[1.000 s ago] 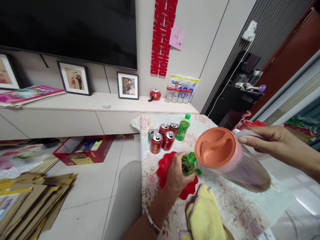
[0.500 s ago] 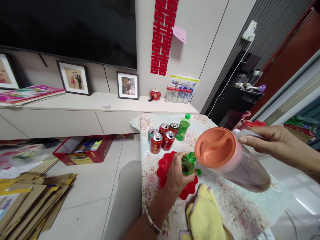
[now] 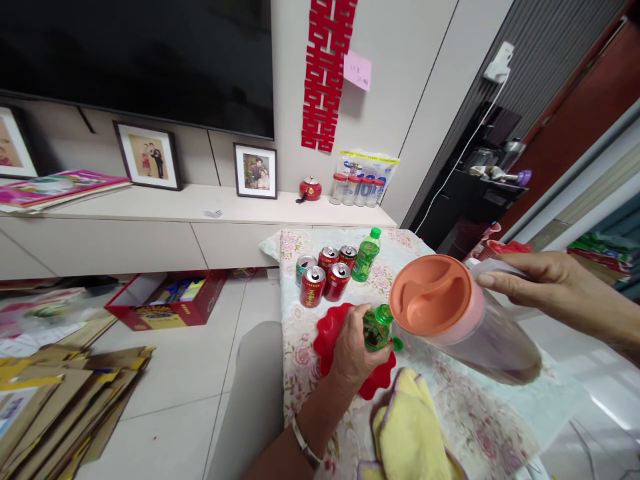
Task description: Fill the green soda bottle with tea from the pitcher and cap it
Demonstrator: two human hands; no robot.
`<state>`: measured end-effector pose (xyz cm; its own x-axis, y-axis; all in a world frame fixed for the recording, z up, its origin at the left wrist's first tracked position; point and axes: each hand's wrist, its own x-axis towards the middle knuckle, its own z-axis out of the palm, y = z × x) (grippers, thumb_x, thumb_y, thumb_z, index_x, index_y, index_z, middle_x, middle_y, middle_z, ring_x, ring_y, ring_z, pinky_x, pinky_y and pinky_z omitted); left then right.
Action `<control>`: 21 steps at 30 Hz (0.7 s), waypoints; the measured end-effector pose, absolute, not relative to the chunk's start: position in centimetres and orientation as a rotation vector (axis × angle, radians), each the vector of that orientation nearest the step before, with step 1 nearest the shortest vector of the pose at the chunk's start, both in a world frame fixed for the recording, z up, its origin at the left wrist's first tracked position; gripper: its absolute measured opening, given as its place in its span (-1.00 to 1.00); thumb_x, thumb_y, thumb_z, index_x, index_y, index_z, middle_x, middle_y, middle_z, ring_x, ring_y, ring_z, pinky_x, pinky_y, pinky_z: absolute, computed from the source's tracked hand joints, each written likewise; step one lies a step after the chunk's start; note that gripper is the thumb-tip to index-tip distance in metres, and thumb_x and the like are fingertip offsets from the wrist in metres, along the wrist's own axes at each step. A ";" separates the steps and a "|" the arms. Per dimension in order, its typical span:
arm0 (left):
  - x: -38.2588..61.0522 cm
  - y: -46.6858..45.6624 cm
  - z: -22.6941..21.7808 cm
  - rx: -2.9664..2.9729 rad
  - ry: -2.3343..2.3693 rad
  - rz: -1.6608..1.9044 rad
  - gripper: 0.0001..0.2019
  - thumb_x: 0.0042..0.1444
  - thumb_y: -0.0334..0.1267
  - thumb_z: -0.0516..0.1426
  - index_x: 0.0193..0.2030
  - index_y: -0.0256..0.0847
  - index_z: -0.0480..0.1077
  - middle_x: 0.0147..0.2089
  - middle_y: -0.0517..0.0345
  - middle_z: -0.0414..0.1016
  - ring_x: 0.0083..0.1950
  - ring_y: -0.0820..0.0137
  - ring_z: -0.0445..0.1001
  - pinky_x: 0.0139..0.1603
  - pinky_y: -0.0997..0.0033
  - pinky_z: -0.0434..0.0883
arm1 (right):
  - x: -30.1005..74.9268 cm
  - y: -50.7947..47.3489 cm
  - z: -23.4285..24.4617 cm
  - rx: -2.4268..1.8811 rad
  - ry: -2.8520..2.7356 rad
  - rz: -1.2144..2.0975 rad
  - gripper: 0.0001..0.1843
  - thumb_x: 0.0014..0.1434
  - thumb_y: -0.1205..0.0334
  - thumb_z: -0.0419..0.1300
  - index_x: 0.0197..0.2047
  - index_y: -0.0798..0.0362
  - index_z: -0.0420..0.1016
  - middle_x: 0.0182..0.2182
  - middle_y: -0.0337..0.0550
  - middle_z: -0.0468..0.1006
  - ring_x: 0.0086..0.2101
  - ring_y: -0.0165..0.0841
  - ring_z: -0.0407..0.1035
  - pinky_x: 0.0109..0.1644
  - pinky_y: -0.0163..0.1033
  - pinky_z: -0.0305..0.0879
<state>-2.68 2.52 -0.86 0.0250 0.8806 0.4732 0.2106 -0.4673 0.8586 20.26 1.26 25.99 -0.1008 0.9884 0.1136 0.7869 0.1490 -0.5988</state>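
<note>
My left hand (image 3: 353, 350) is wrapped round a small green bottle (image 3: 376, 328) that stands open on a red scalloped tray (image 3: 327, 333); its green cap (image 3: 398, 344) lies beside it. My right hand (image 3: 537, 285) grips the handle of a clear pitcher (image 3: 463, 320) with an orange lid (image 3: 431, 294). The pitcher is tipped towards the bottle's mouth and holds dark liquid at its far end.
Several red cans (image 3: 325, 273) and a second green bottle (image 3: 366, 255) stand further back on the flowered tablecloth (image 3: 465, 407). A yellow cloth (image 3: 407, 430) lies near me. A low cabinet (image 3: 150, 223) with photo frames is behind; cardboard (image 3: 60, 407) and a red box (image 3: 167, 300) lie on the floor.
</note>
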 end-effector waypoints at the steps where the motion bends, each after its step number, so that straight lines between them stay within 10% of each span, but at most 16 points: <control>1: -2.7 2.5 -0.9 1.729 1.116 1.485 -0.29 -0.05 -0.23 0.38 0.27 -0.25 0.32 0.12 -0.21 0.60 0.19 -0.02 0.63 0.25 -0.14 0.60 | 20.3 1.3 26.0 -1.685 -1.949 0.554 -0.43 -0.04 -0.50 0.46 -0.35 -0.16 0.82 -0.47 -0.17 0.65 -0.41 -0.19 0.45 -0.43 -0.21 0.34; 21: -2.8 2.5 -1.0 1.721 1.130 1.451 -0.26 -0.09 -0.29 0.37 0.28 -0.17 0.29 0.15 -0.15 0.58 0.21 0.02 0.63 0.27 -0.07 0.59 | 20.2 1.4 25.9 -1.676 -1.938 0.563 -0.48 -0.05 -0.49 0.46 -0.45 -0.20 0.76 -0.48 -0.17 0.63 -0.42 -0.15 0.45 -0.44 -0.15 0.36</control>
